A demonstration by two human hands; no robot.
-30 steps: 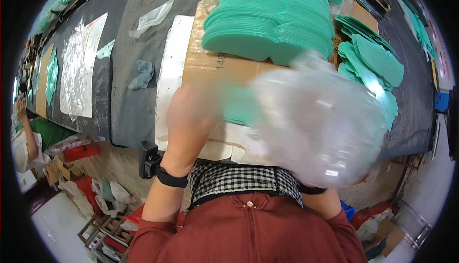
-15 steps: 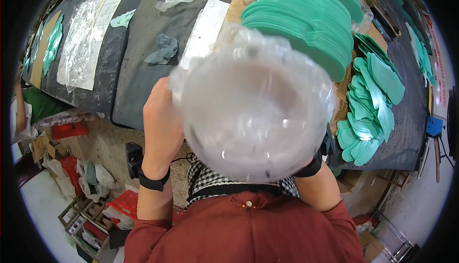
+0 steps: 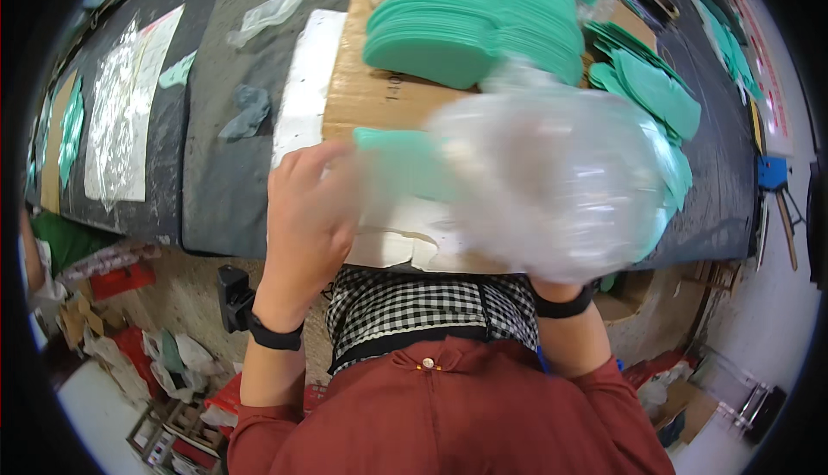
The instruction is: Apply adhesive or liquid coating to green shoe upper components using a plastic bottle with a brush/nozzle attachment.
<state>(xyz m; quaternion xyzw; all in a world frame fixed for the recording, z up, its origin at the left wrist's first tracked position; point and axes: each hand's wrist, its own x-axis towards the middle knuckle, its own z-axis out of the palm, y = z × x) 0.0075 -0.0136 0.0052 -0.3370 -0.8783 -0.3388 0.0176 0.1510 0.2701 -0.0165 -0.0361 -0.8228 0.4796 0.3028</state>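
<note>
A puffed-up clear plastic bag, blurred by motion, hangs in front of me on the right. My right hand is at its lower edge; the bag hides the fingers, but the bag is held up there. To the left, my left hand has curled, smeared fingers, apart from the bag; what they hold, if anything, cannot be made out. Beside those fingers lies a green foam piece, partly covered by the bag. A tall row of green insole-shaped foam sheets stands on brown cardboard beyond my hands.
Loose green foam sheets lie at the right. A white board, a dark crumpled scrap and a translucent plastic scrap are on the black table. At the left is a plastic-covered sheet. Crates and bags crowd the floor.
The plastic bag has swung to the right, away from my left hand, uncovering the cardboard and a green foam piece. My view has shifted, bringing the table nearer my body.
</note>
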